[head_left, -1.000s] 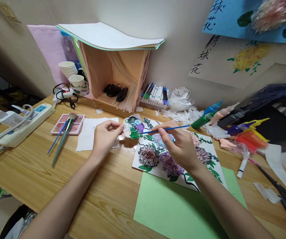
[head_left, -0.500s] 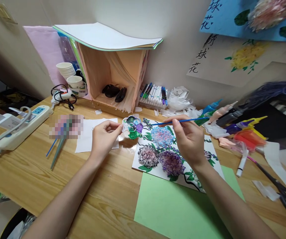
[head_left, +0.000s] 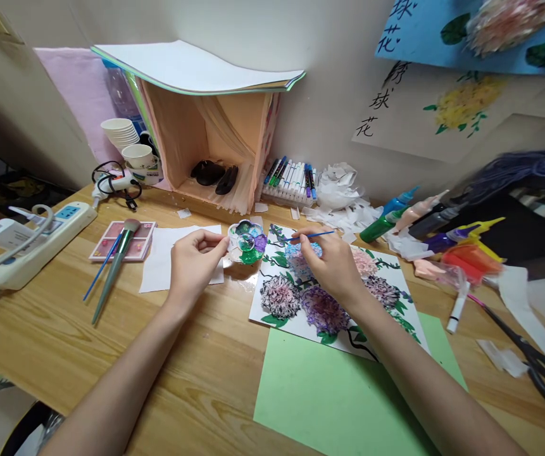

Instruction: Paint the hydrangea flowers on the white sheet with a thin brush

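Two hands work over a wooden surface (head_left: pixel 206 354). The left hand (head_left: pixel 195 263) pinches the near edge of a small flower-shaped paint palette (head_left: pixel 246 242), its wells holding green, blue and purple paint; the palette sits just beside the upper left corner of a flower painting (head_left: pixel 295 297). The right hand (head_left: pixel 332 266) is closed around a thin blue paintbrush (head_left: pixel 311 236), held over the painting with the tip pointing left toward the blue flower. A green sheet (head_left: pixel 329 392) overlaps the painting's near edge. Left of the palette lies a white paper (head_left: pixel 162 263), then a pink tray (head_left: pixel 123 240) with a makeup brush (head_left: pixel 113 269) across it. A power strip (head_left: pixel 35 244) lies at far left. Markers (head_left: pixel 291 177) stand in a row against the wall, and paint bottles (head_left: pixel 409 218) lie at right.
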The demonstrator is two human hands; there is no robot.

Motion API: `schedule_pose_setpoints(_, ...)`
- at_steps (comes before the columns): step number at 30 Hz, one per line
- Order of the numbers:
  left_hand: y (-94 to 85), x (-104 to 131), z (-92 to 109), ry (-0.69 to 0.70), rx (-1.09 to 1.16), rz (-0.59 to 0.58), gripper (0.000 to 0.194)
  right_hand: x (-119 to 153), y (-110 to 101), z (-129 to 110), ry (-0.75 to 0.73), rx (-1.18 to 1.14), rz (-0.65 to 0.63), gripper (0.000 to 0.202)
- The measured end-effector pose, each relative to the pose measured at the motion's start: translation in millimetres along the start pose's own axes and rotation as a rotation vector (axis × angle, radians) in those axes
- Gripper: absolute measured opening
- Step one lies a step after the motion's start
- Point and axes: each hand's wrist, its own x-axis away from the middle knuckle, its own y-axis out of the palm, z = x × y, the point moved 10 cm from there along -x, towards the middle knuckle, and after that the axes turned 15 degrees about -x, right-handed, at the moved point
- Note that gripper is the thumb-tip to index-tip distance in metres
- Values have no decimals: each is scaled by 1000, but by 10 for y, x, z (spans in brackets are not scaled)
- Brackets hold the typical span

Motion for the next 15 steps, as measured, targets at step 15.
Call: schedule_pose_setpoints(15, -5, -14, -7, -1, -1, 9, 20, 0, 18, -14, -5, 14, -17, 23)
